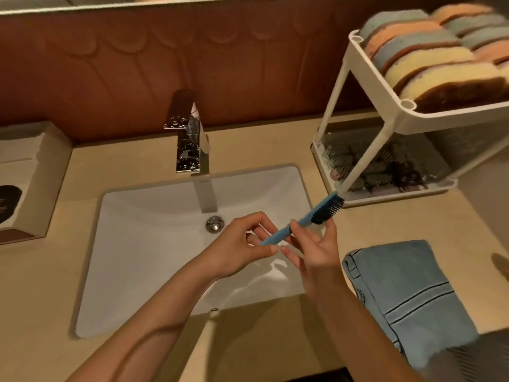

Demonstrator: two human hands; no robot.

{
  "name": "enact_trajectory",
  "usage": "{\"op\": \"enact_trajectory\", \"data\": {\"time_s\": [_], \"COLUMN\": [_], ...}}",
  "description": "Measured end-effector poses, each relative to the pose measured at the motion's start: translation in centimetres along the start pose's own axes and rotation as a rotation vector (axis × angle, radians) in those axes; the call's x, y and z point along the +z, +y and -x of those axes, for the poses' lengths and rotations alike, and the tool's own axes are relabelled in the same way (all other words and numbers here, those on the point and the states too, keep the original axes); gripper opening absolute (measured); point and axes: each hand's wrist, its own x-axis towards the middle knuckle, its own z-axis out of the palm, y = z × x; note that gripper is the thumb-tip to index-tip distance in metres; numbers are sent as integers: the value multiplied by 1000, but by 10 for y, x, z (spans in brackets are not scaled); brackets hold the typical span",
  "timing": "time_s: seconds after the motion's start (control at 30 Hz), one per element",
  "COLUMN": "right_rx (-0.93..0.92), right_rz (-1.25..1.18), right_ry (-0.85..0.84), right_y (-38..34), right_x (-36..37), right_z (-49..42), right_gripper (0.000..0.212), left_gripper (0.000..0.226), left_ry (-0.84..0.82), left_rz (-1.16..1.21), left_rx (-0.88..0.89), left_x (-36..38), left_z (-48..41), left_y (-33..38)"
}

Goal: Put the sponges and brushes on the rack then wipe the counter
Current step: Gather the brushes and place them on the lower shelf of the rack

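A blue brush (305, 219) with dark bristles hangs over the right side of the white sink (154, 244), bristle end pointing at the rack. My left hand (242, 249) pinches the handle's tail end. My right hand (314, 246) pinches the handle near its middle, just below the bristles. The white two-tier rack (385, 106) stands on the counter at the right. Its top shelf holds several sponges (429, 59) standing on edge in rows. Several brushes (380, 169) lie on its bottom shelf. A folded blue cloth (407, 299) lies on the beige counter (41, 285) right of the sink.
A chrome faucet (191, 144) stands behind the sink. A cardboard box (30, 175) sits on the counter at the far left. A brown tiled wall runs behind the counter.
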Motion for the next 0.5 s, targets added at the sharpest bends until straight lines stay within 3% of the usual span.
{"op": "enact_trajectory", "data": {"time_s": [0.4, 0.5], "right_rx": [-23, -30], "right_rz": [-154, -145], "right_ry": [111, 139], "right_y": [-60, -79], "right_x": [-90, -114], "right_z": [-58, -77], "right_gripper": [68, 68], "left_gripper": [17, 25], "left_ry": [-100, -27], "left_rz": [-56, -190], "left_rx": [96, 92], "left_x": [78, 94], "left_z": [-84, -103], "left_y": [51, 58]}}
